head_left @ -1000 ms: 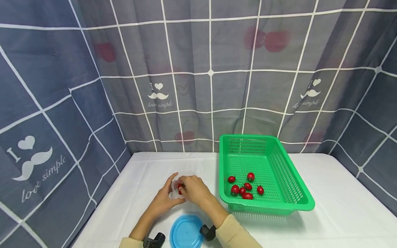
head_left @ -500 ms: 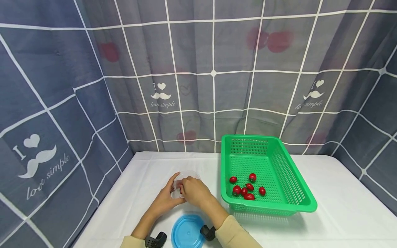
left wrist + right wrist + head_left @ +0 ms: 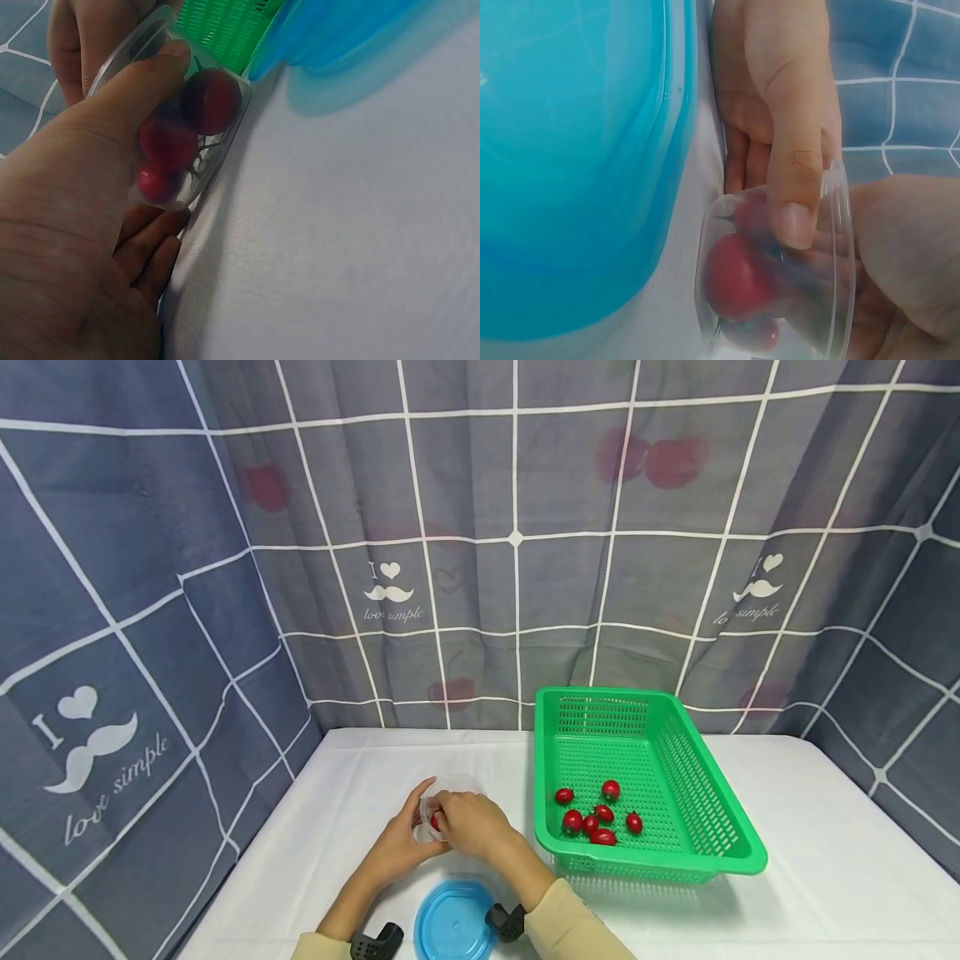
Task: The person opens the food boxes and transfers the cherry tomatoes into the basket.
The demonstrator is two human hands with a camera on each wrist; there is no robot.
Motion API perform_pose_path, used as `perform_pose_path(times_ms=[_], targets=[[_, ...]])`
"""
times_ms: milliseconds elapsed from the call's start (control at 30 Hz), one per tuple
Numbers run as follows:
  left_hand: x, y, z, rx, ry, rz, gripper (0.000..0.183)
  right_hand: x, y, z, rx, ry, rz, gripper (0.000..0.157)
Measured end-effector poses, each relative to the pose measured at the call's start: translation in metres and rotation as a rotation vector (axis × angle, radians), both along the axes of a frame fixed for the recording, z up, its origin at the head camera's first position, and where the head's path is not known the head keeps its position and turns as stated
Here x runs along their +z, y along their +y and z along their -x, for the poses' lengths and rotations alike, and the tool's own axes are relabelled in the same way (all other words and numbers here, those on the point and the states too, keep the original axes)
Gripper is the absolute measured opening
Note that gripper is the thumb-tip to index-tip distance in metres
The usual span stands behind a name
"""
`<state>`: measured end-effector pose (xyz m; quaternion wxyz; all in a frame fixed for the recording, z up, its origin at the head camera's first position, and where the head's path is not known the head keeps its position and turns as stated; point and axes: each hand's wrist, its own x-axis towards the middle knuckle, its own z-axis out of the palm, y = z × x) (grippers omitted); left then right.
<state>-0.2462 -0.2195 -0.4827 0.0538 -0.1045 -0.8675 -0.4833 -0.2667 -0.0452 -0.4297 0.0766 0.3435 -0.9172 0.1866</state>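
My left hand (image 3: 399, 843) grips a small clear plastic tub (image 3: 461, 782) from the left, with its thumb along the near wall. From the other side my right hand (image 3: 472, 822) reaches in over the rim. Red cherry tomatoes (image 3: 739, 277) lie in the tub and show through its wall; a tomato (image 3: 212, 101) sits near the left thumb in the left wrist view. The right fingertips are down inside among the fruit, partly hidden, and I cannot tell whether they pinch one. A round blue lid (image 3: 453, 920) lies on the table between the forearms.
A green slotted basket (image 3: 720, 793) stands to the right, with several cherry tomatoes (image 3: 603, 836) in its near left part. White cloth (image 3: 360, 768) covers the table. Grey checked curtains (image 3: 480, 585) hang behind and along both sides.
My right hand stays in the tub with small finger movements, and the red visible at its fingertips shifts slightly. The left hand keeps its grip. The head view has turned slightly left.
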Motion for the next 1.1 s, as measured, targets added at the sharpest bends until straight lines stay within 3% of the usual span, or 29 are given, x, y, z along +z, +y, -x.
perform_pose_path(times_ms=[267, 433, 967, 1100], targets=[[-0.0002, -0.0001, 0.0014, -0.006, -0.001, -0.008, 0.104, -0.0003, 0.0011, 0.0059, 0.028, -0.068, 0.135, 0.019], [-0.0002, 0.0001, 0.0019, 0.006, 0.006, 0.004, 0.104, -0.0002, 0.0004, 0.007, 0.028, -0.058, 0.178, 0.018], [-0.002, -0.0014, 0.004, 0.01, 0.005, 0.009, 0.104, 0.0028, 0.0017, 0.005, -0.003, -0.03, 0.199, 0.016], [-0.0023, -0.0015, 0.0029, 0.012, 0.002, 0.013, 0.104, 0.0039, 0.0028, 0.004, -0.021, 0.018, 0.184, 0.013]])
